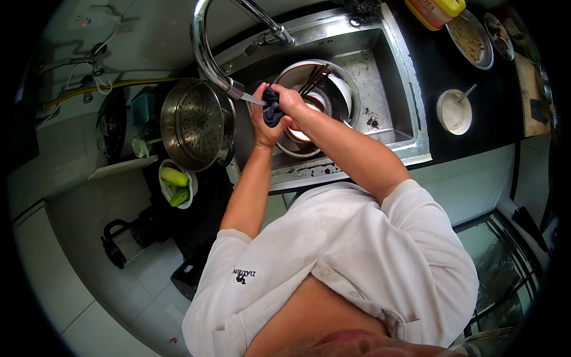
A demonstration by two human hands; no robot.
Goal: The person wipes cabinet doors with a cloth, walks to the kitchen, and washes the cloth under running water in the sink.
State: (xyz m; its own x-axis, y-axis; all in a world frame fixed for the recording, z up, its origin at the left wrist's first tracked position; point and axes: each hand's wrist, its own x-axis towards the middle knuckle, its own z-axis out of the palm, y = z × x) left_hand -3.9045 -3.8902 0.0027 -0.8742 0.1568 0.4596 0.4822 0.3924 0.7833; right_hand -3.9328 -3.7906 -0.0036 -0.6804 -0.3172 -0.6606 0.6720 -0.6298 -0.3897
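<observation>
Over the left part of the steel sink, both hands grip a bunched dark cloth. My left hand is closed on its left and lower side. My right hand is wrapped round it from the right. A stream of water from the curved chrome faucet runs onto the cloth. Just beyond and below the hands, a large round basin in the sink holds stacked bowls and several dark chopsticks. The right forearm hides part of the basin.
A steel steamer pot with a perforated insert stands left of the sink. Below it, a white bowl holds green vegetables. On the right counter are a white bowl with a spoon, a food dish, a yellow-red tub and a wooden board.
</observation>
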